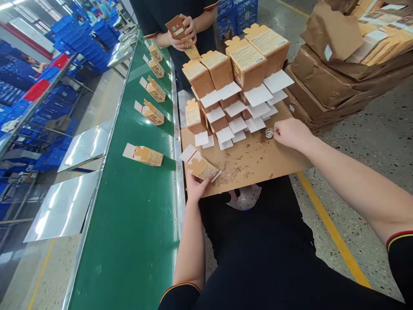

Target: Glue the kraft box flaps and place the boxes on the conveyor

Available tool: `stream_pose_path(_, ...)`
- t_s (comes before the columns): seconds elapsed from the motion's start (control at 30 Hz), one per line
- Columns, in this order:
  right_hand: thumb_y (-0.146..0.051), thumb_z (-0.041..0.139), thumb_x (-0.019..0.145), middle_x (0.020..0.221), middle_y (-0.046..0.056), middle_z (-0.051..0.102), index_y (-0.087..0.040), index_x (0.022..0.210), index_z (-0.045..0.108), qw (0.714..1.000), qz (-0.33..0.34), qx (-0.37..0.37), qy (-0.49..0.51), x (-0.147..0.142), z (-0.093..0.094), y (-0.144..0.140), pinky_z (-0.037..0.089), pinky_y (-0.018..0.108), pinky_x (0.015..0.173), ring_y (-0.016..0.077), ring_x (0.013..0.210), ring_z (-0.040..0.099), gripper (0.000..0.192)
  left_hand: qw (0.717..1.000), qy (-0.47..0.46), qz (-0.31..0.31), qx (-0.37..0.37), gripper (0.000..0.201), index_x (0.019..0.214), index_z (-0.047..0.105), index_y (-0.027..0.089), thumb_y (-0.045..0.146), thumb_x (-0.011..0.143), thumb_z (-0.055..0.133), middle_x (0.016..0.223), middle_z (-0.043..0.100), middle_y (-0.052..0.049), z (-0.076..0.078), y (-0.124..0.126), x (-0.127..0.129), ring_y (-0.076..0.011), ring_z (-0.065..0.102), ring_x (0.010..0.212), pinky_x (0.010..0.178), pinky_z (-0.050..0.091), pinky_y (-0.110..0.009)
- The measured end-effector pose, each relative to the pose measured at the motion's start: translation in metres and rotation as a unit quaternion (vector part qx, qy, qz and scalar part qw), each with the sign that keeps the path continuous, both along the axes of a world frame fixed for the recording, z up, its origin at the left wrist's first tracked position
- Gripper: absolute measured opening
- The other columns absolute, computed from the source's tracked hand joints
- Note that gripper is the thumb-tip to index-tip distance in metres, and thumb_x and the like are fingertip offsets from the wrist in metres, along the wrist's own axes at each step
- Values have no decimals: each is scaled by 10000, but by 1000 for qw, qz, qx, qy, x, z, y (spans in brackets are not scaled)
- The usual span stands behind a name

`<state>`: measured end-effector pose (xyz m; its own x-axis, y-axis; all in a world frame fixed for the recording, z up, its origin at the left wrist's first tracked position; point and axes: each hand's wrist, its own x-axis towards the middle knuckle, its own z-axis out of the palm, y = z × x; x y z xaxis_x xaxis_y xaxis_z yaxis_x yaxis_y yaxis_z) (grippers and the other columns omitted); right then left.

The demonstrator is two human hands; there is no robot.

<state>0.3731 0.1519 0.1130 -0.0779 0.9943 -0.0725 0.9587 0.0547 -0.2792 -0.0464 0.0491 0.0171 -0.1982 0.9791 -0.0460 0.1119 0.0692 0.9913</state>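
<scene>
My left hand [196, 186] grips a small brown carton [200, 165] with a white flap, held flat at the near-left corner of a cardboard sheet [258, 161] on my lap. My right hand [290, 132] pinches a small clear round object [269, 132] on the sheet's right side. Just beyond both hands rises a stack of several open brown cartons [237, 73] with white flaps hanging out toward me.
A green conveyor belt [135, 215] runs along my left, carrying several filled cartons [144, 155] lying on their sides. A co-worker at the far end holds another carton [178, 30]. Brown paper bundles [335, 73] are piled on the floor at right. Blue crates fill shelves at far left.
</scene>
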Motion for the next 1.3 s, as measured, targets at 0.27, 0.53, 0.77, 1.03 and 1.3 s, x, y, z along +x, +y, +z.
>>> stream_pose_path(0.27, -217, 682, 1004, 778, 16, 772, -126, 919, 789, 977, -34, 116, 173, -29, -32, -54, 400, 216, 645, 95, 693, 680, 165, 997, -73, 16, -28, 860, 1333, 668, 283, 446, 624, 1126, 1329, 804, -117, 9, 7, 7, -345, 794, 1290, 1182, 621, -551)
stream_pose_path(0.53, -151, 618, 987, 716, 18, 681, -219, 799, 650, 946, 141, 51, 288, -186, -97, -119, 381, 283, 634, 159, 644, 593, 203, 997, -62, 11, -36, 845, 1319, 674, 269, 423, 623, 1128, 1336, 797, -126, 22, 7, 4, -367, 759, 1366, 1185, 614, -545)
stream_pose_path(0.77, -163, 567, 999, 697, 36, 644, -227, 776, 586, 953, 122, 72, 267, -182, -109, -108, 356, 302, 642, 173, 642, 552, 233, 998, -47, 6, -35, 834, 1287, 670, 274, 391, 605, 1135, 1316, 801, -117, 18, 5, 5, -360, 785, 1307, 1172, 622, -560)
stream_pose_path(1.03, -318, 646, 997, 646, 4, 639, -243, 807, 690, 916, -8, 140, 376, -135, -102, -134, 489, 285, 625, 158, 570, 562, 210, 997, 55, 32, -37, 664, 1179, 747, 246, 223, 621, 1107, 1243, 808, -134, 5, -11, 10, -417, 742, 1363, 1213, 565, -587)
stream_pose_path(1.3, -434, 675, 995, 602, -8, 602, -238, 754, 694, 882, -11, 131, 453, -136, -83, -148, 492, 271, 564, 134, 523, 529, 311, 995, 85, 36, -39, 668, 1153, 763, 233, 246, 591, 1124, 1215, 831, -152, 5, -5, 8, -427, 782, 1281, 1207, 571, -643)
